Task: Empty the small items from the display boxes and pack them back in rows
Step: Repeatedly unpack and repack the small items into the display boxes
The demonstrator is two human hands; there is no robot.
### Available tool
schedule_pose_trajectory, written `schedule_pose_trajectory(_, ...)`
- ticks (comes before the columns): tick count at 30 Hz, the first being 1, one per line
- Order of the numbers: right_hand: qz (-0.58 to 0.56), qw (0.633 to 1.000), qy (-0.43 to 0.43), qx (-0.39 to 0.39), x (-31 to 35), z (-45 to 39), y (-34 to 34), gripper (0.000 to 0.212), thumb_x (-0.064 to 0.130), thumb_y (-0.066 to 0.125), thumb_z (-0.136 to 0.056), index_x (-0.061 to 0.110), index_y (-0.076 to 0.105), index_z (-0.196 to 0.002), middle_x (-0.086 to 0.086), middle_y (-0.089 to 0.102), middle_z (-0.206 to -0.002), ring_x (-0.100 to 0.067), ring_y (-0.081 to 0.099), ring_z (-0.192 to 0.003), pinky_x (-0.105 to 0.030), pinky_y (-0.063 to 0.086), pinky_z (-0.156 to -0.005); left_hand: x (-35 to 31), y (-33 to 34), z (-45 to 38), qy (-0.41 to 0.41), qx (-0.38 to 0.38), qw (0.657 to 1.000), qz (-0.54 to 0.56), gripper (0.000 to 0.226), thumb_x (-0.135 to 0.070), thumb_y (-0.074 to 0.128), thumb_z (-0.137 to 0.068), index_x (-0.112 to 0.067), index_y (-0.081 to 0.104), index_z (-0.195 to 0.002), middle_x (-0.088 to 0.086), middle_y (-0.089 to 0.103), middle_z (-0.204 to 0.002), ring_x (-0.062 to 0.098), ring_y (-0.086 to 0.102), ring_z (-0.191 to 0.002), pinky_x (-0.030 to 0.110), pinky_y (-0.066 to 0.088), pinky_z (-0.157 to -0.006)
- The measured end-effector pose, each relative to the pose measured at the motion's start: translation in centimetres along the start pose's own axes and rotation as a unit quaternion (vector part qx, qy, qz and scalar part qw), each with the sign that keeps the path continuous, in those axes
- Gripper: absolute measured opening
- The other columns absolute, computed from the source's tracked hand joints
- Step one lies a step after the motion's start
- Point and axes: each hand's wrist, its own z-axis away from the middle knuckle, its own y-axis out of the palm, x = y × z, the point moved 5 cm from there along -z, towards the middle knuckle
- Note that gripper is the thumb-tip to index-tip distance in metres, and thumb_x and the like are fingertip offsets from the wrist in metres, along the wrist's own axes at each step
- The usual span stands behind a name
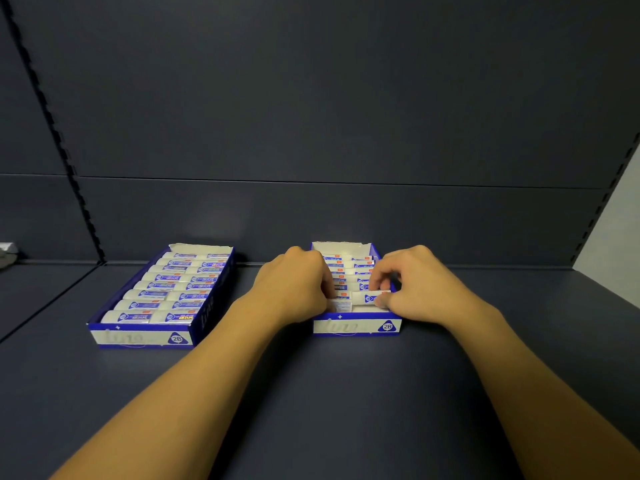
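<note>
Head view: we are packing the right display box (356,325) on the shelf (311,393). Our right hand (419,285) pinches an eraser (370,296) at the front row; our left hand (294,285) curls onto neighbouring erasers, grasp unclear. Next, we judge, seat it flush.

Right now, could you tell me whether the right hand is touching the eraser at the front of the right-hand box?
Touching. The head view shows the right hand pinching the front eraser between thumb and fingertips, inside the right-hand box.

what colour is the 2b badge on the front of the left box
Dark blue triangle badge with white 2B lettering, on the left display box; head view.
</note>
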Motion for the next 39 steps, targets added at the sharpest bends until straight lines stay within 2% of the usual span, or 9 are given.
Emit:
schedule_pose_trajectory(7,0.007,1.000,0.005,0.005,0.0,0.1,0.0,0.015,0.021,0.079,-0.077,0.028,0.072,-0.088,0.010,0.068,-0.084,-0.005,0.063,-0.077,-0.021,0.052,-0.063,-0.1,0.0,0.1,0.007,0.008,1.000,0.008,0.026,-0.036,0.078,-0.085,-0.026,0.075,-0.109,-0.006,0.071,-0.115,0.014,0.066,-0.099,0.032,0.059,-0.080)
schedule_pose_trajectory(16,0.031,0.999,0.005,0.033,0.2,-0.1,0.2,0.016,0.025,0.079,-0.081,0.023,0.077,-0.097,0.014,0.068,-0.099,-0.006,0.064,-0.087,-0.021,0.055,-0.067,0.1,-0.1,0.4,0.008,0.027,0.999,0.045,0.025,-0.034,0.078,-0.085,-0.027,0.075,-0.108,-0.008,0.073,-0.113,0.011,0.066,-0.097,0.029,0.058,-0.079)
schedule_pose_trajectory(20,0.038,0.998,0.011,0.058,0.5,-0.2,0.2,0.014,0.026,0.078,-0.082,0.021,0.077,-0.095,0.012,0.070,-0.100,-0.007,0.065,-0.088,-0.028,0.059,-0.074,0.1,-0.2,0.3,0.008,0.031,0.998,0.048,0.025,-0.035,0.080,-0.083,-0.027,0.075,-0.107,-0.008,0.072,-0.113,0.010,0.066,-0.099,0.033,0.060,-0.082)
schedule_pose_trajectory(25,0.050,0.995,0.032,0.077,0.6,-0.3,0.3,0.022,0.030,0.078,-0.084,0.021,0.075,-0.103,0.009,0.071,-0.105,-0.010,0.068,-0.091,-0.026,0.059,-0.074,0.4,-0.6,0.4,0.006,0.039,0.997,0.067,0.019,-0.035,0.082,-0.080,-0.029,0.077,-0.097,-0.013,0.072,-0.106,0.007,0.064,-0.095,0.032,0.060,-0.080)
schedule_pose_trajectory(29,0.026,0.997,0.042,0.059,0.6,-0.2,0.2,0.016,0.026,0.079,-0.082,0.023,0.078,-0.097,0.010,0.071,-0.100,-0.007,0.066,-0.087,-0.024,0.057,-0.070,-0.2,-0.9,0.5,0.014,0.041,0.998,0.050,0.012,-0.032,0.081,-0.082,-0.028,0.077,-0.092,-0.012,0.073,-0.102,0.007,0.065,-0.094,0.031,0.060,-0.079)
schedule_pose_trajectory(33,-0.002,0.998,0.048,0.043,0.6,-0.1,0.0,0.010,0.019,0.081,-0.078,0.024,0.076,-0.085,0.014,0.068,-0.079,-0.004,0.066,-0.077,-0.018,0.050,-0.062,-0.9,-0.8,0.6,0.036,0.036,0.999,-0.004,0.011,-0.034,0.078,-0.085,-0.027,0.077,-0.094,-0.010,0.073,-0.103,0.009,0.066,-0.092,0.017,0.048,-0.066)
schedule_pose_trajectory(35,-0.001,0.998,0.047,0.038,0.5,-0.1,0.0,0.009,0.018,0.081,-0.078,0.024,0.076,-0.083,0.014,0.067,-0.080,-0.007,0.066,-0.080,-0.016,0.048,-0.059,-0.9,-0.9,0.7,0.038,0.034,0.999,-0.010,0.010,-0.034,0.078,-0.085,-0.027,0.077,-0.092,-0.011,0.073,-0.103,0.010,0.066,-0.092,0.016,0.045,-0.063)
schedule_pose_trajectory(39,-0.001,0.998,0.044,0.041,0.6,-0.1,0.0,0.009,0.018,0.080,-0.078,0.024,0.077,-0.083,0.016,0.065,-0.082,-0.007,0.065,-0.082,-0.016,0.047,-0.060,-1.1,-0.9,0.7,0.046,0.054,0.997,0.000,0.005,-0.030,0.078,-0.086,-0.027,0.076,-0.089,-0.009,0.073,-0.102,0.011,0.066,-0.093,0.024,0.056,-0.075)
